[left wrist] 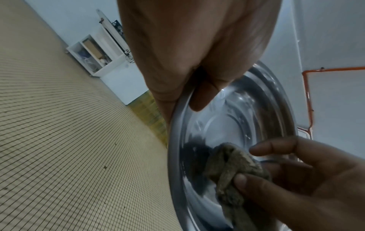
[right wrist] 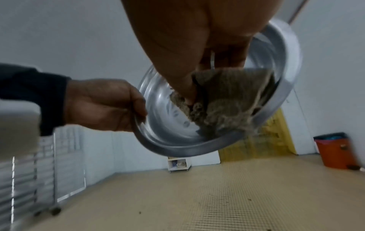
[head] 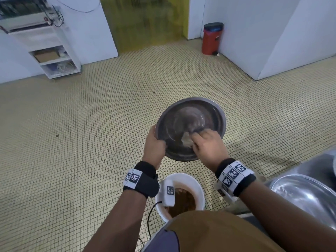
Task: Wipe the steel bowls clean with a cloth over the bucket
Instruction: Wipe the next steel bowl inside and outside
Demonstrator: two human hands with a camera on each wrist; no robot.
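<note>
- Closest in the head view are both my forearms with their marker bands, and below them the white bucket (head: 197, 186) on the tiled floor (head: 91, 133), brown water inside.
- Past the bucket, my left hand (head: 154, 145) grips the near-left rim of the steel bowl (head: 209, 113), which is tilted so its hollow faces me; it hangs a little beyond the bucket rather than squarely above it.
- My right hand (head: 207, 147) is curled round the cloth (head: 187, 140) and presses it against the lower inner wall.
- More steel bowls (head: 305, 195) sit at my right, on what I cannot tell.
- From the left wrist: my thumb lies inside the rim and my palm behind it, a firm pinch. The wadded, grey-brown cloth sits low in the bowl, held between my right thumb and fingers.
- From the right wrist: my fingers bunch the cloth against the inner wall, a frayed corner trailing toward the rim. A red bin (right wrist: 335, 151) stands by the far wall.
- I judge the wiping of this bowl's inside to be underway. Next I would sweep the cloth round the wall and rim, turning the bowl with my left hand, and draw it back over the bucket so drips land there.
</note>
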